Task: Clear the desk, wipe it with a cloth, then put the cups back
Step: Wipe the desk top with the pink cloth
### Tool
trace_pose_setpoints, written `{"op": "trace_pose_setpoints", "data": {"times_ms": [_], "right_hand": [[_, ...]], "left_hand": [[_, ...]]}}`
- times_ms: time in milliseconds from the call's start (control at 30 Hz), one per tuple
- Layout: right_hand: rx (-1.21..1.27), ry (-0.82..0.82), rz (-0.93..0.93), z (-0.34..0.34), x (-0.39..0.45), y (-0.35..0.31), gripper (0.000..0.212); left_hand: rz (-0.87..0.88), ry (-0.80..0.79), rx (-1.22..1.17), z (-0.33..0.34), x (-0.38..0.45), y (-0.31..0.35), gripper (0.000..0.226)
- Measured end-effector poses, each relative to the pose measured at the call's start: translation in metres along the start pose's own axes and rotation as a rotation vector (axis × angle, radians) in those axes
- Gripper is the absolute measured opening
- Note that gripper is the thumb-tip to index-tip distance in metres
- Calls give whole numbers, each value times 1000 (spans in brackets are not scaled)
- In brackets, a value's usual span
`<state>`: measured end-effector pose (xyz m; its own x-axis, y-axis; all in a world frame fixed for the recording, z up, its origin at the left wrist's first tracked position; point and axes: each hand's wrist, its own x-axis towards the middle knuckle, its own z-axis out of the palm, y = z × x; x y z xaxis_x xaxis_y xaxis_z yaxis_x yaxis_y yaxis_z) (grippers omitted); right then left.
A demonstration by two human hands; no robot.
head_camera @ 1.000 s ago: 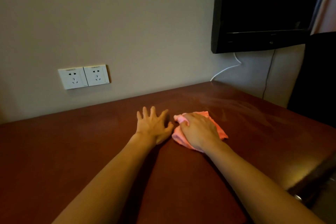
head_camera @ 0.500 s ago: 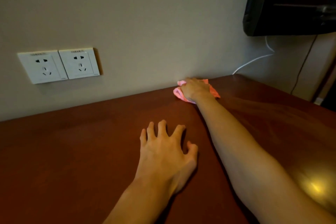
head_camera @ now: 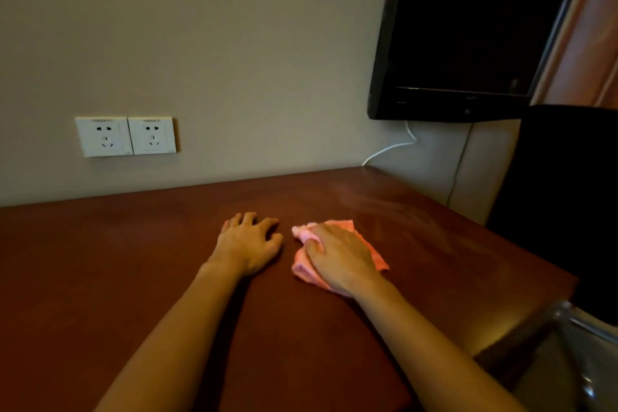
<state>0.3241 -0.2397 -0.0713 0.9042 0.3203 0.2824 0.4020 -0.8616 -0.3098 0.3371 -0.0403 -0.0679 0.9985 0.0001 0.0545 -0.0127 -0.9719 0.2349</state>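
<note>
Head view, dark wood desk (head_camera: 100, 261), beige wall (head_camera: 234, 43), right hand (head_camera: 341, 257) pressing flat on pink cloth (head_camera: 378, 257), left hand (head_camera: 247, 244) spread.

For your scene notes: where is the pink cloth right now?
In the head view, the pink cloth lies right of centre on the desk, under the right hand.

The desk (head_camera: 100, 278) is a deep reddish brown, plain, with a paler hazy streak toward its far right corner. The cloth (head_camera: 374, 251) on it is salmon pink, unpatterned. The wall (head_camera: 234, 43) is flat greyish beige, carrying two white sockets (head_camera: 125, 136). The television (head_camera: 468, 43) is glossy black, a white cable (head_camera: 389, 149) and a thin dark one below it.
</note>
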Motion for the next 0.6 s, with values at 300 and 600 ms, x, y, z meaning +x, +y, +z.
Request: {"op": "trace_pose_setpoints", "data": {"times_ms": [300, 600], "right_hand": [[-5, -7, -44, -25, -78, -9, 47], [-124, -49, 100, 17, 101, 49, 51]], "left_hand": [[5, -15, 43, -1, -1, -1, 67], [7, 2, 13, 2, 6, -1, 65]]}}
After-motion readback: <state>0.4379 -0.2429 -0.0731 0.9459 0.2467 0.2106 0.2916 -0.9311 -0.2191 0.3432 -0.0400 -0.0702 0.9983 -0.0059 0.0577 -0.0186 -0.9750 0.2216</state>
